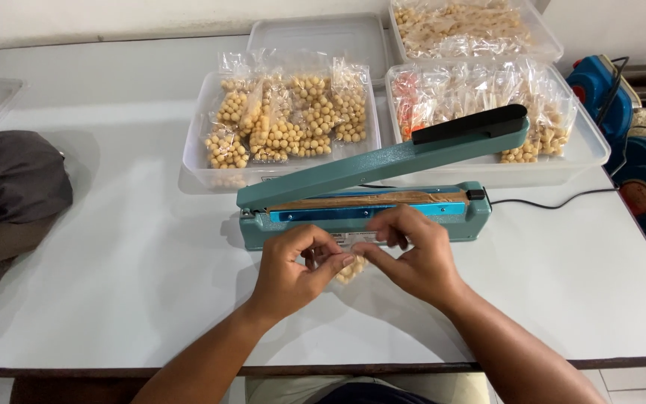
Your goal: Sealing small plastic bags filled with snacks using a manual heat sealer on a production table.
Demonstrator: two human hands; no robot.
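My left hand (293,265) and my right hand (413,254) meet over a small clear bag of round yellow snacks (351,269) on the white table (114,247). Both pinch the bag's top edge, just in front of a teal impulse sealer (368,209). The sealer's arm (413,153), with its black handle, is raised. Most of the bag is hidden under my fingers.
Behind the sealer stand clear plastic trays: one (203,164) with several sealed bags of yellow balls, one (585,150) with mixed snack bags, another (547,45) at the back right. Grey cloth (9,194) lies at the left. Blue machines (637,150) stand at the right edge. A black cord (555,202) runs right.
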